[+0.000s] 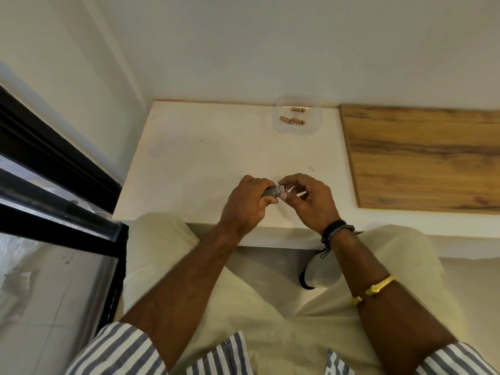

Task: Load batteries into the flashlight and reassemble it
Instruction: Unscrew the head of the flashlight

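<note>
A small grey flashlight (272, 191) lies sideways between both hands, just above the near edge of the white table (205, 158). My left hand (247, 205) grips its body, which is mostly hidden under the fingers. My right hand (308, 197) pinches the flashlight's right end between thumb and forefinger. Three copper-coloured batteries (295, 117) lie in a clear plastic tray (315, 125) at the back of the table.
A wooden board (422, 155) lies on the right side of the table. A white wall runs behind it. A black-framed glass panel (54, 169) stands on the left. My knees in pale trousers sit against the table's front edge.
</note>
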Tool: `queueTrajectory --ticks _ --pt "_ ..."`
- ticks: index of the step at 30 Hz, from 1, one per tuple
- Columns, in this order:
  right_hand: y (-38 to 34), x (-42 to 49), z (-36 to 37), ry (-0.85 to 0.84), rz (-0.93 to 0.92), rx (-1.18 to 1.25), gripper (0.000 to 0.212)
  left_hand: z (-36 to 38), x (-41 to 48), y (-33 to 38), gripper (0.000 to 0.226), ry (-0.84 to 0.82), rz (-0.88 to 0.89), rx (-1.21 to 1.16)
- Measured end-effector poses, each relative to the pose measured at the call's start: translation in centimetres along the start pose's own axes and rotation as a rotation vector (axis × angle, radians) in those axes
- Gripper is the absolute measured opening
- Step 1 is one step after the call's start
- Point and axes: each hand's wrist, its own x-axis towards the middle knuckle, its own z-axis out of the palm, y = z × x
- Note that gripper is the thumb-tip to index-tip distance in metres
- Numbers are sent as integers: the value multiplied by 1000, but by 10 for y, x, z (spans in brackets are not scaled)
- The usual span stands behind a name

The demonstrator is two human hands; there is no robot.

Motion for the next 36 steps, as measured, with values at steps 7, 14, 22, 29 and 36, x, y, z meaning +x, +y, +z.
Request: queueTrajectory --ticks 7,14,22,29,36 --pt "-6 0 -2 54 140 80 22 0 -1 1 25 28 18 3" --pt "-4 -3 2 35 72 -33 22 -1 -2 -2 23 9 15 -1" --pt "-2 -2 -5 -31 -7 7 39 -1 -3 1 29 -19 0 7" --pt "-2 -5 2 24 129 -53 28 0 -3 5 30 -50 -10 19" --pt "5 -3 1 4 -9 -33 18 -3 -3 6 29 -52 -34 13"
